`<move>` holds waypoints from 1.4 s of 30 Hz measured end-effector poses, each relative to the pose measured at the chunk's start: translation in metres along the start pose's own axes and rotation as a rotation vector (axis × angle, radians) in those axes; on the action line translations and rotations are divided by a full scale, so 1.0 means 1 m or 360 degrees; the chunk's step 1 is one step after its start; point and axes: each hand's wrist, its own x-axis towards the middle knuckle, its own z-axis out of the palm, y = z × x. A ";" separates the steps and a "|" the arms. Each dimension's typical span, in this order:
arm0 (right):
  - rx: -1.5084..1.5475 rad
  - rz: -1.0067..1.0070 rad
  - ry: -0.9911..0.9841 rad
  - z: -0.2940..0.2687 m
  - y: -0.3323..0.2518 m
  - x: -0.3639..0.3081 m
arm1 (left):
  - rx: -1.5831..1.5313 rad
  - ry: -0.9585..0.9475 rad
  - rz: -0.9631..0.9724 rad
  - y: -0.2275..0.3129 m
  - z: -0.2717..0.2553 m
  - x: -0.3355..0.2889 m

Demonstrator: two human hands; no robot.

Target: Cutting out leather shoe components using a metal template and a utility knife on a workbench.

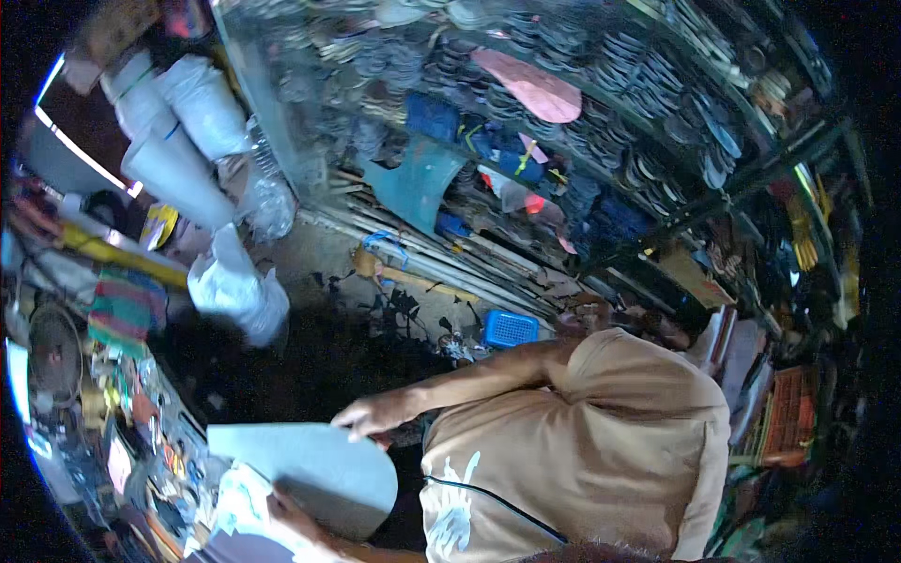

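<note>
A light grey flat sheet [328, 464] with one rounded end lies in front of my brown shirt. At its upper edge is my right hand [383, 413], fingers closed over the rim. My left hand [293, 524] is at the sheet's lower side, in shadow. Beside that hand is a bright white crumpled piece [242, 502], which looks like plastic or cloth. The left fingers are too dark and blurred to show whether they grip the sheet or the white piece.
On the left, a cluttered bench [160, 469] carries small tools and scraps. White bags [236, 286] and pale rolls [178, 169] stand behind it. Shelves [601, 113] hold stacked dark curved pieces. Long poles [441, 272], a blue basket [511, 328] and dark scraps lie on the floor. An orange crate [786, 418] stands at right.
</note>
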 end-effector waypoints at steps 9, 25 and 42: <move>-0.0257 -0.0291 0.1532 -0.146 -0.058 -0.218 | 0.0233 0.0074 0.1199 0.251 0.152 -0.016; 0.0112 -0.1296 0.2826 -0.345 -0.180 -0.472 | 0.0093 -0.0056 0.0929 0.195 0.170 -0.079; 0.0490 -0.1772 0.2485 -0.356 -0.193 -0.431 | -0.0050 -0.0210 0.0814 0.169 0.182 -0.100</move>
